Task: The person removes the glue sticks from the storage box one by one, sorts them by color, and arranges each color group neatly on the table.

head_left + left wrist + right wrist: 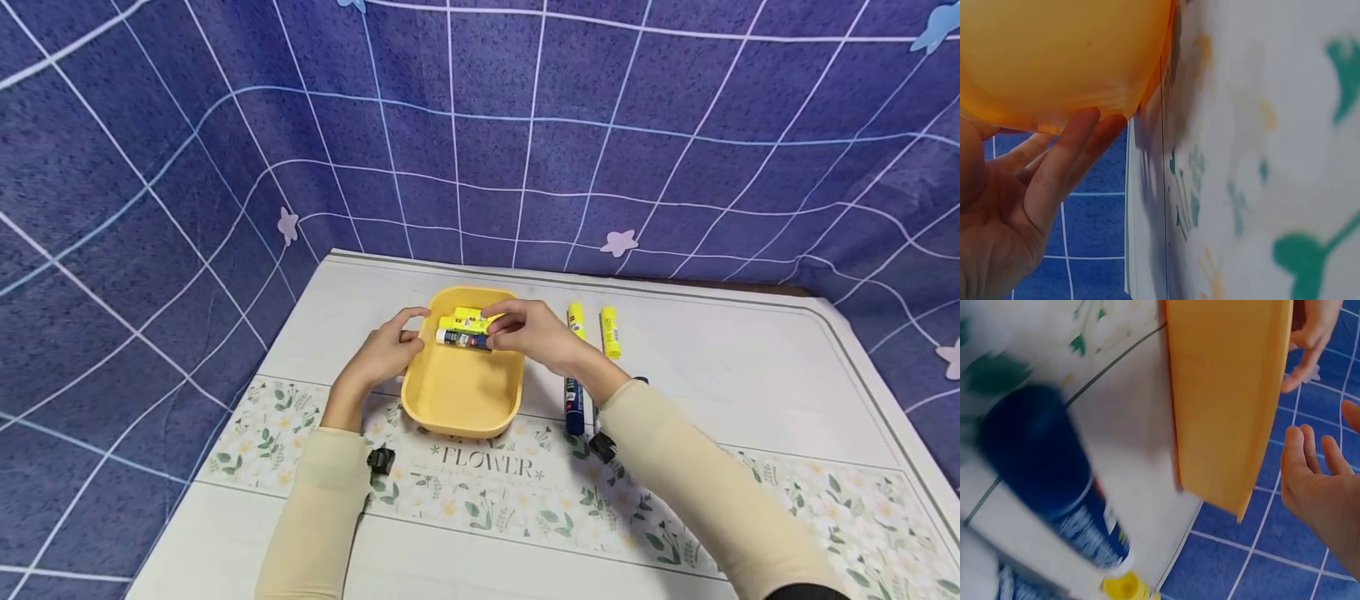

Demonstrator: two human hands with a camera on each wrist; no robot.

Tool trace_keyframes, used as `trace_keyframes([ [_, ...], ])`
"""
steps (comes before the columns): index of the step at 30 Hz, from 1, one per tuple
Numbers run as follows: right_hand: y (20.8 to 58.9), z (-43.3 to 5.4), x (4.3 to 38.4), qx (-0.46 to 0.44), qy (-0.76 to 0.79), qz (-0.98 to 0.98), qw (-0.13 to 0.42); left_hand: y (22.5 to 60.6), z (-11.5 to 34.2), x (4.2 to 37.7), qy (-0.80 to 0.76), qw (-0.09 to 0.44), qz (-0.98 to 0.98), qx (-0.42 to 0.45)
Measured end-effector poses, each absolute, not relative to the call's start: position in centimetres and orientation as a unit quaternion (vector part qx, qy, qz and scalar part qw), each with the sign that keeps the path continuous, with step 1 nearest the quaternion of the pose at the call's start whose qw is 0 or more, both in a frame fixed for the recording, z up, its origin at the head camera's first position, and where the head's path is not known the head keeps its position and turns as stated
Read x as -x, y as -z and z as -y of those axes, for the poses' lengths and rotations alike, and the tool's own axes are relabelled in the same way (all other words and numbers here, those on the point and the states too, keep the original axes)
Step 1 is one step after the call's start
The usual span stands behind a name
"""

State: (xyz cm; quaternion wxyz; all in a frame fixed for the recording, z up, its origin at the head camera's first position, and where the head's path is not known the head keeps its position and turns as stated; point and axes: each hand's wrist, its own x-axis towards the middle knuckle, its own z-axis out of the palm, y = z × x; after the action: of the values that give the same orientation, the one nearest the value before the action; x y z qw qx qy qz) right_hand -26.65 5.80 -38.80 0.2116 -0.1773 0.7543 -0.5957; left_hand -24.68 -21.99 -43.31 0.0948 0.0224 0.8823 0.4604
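Observation:
In the head view a yellow plastic tray (pixel 465 392) stands on the table. Its far half holds yellow glue sticks (pixel 459 323) and a dark blue glue stick with a white end (pixel 463 338), lying crosswise. My left hand (pixel 382 350) grips the tray's left rim; its fingers also touch the outer wall in the left wrist view. Over the tray's right rim reaches my right hand (pixel 536 333), with fingertips by the dark end of the blue stick. Thumb and fingers stand apart in the right wrist view, and no stick shows between them.
To the right of the tray lie two yellow glue sticks (pixel 611 333) and a dark blue glue stick (pixel 574 408). Another dark stick (pixel 641 380) is mostly hidden by my right forearm. A purple gridded curtain (pixel 487 150) hangs behind the table (pixel 720 367).

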Motion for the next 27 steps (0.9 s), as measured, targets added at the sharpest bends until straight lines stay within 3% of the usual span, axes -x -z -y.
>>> trace_keyframes([
  [17, 41.1, -0.9, 29.1, 0.181, 0.558, -0.781, 0.216, 43.4, 22.1, 24.7, -0.462, 0.094, -0.881, -0.027],
  [27, 41.8, 0.0, 30.0, 0.190, 0.440, -0.865, 0.152, 43.2, 22.1, 24.7, -0.464, 0.093, -0.881, -0.031],
])
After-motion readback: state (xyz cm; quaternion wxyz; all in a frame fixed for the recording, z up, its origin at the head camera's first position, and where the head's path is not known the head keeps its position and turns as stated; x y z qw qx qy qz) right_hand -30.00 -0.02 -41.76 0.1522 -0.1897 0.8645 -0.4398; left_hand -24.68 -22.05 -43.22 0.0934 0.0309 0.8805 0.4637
